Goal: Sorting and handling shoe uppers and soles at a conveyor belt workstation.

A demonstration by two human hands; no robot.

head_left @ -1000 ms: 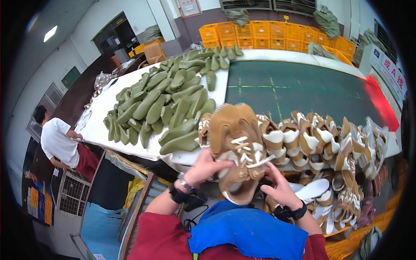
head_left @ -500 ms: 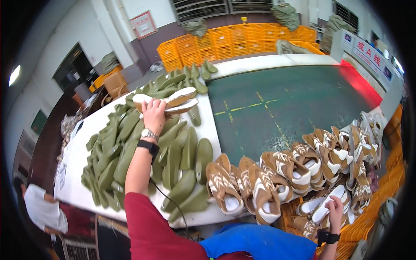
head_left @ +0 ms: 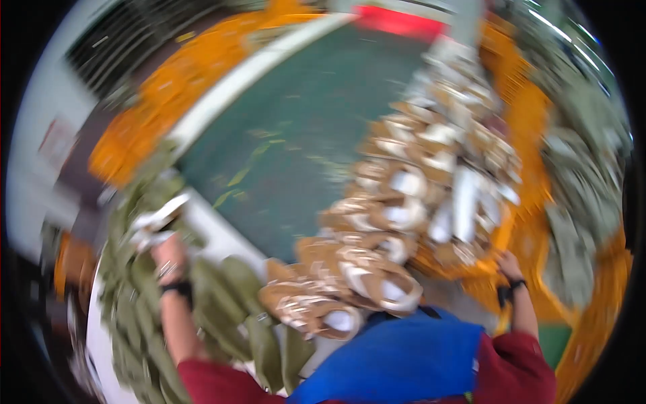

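My left hand [head_left: 168, 254] is closed on a pair of brown and white shoes [head_left: 161, 217], with their pale soles showing. It holds them above a pile of olive-green shoe lasts [head_left: 225, 296] at the left of the table. On the right, my right hand [head_left: 510, 264] is at the near rim of an orange crate [head_left: 464, 271]. Motion smears its fingers, so whether they grip the rim is unclear. White-soled shoes [head_left: 464, 205] lie in that crate. Brown and white sneakers [head_left: 380, 269] stand in a row along the table's near right edge.
The table has a dark green surface [head_left: 296, 128] with a white border [head_left: 222, 229]. Orange crates [head_left: 155, 101] line the far left wall. More orange crates [head_left: 521, 141] and grey-green cloth sacks [head_left: 582, 175] are on the right. A red strip [head_left: 400, 23] marks the far end.
My view has swung to the right and become blurred. My right hand has moved from over the white-soled shoes to the crate's near rim. My left hand still holds the pair of shoes.
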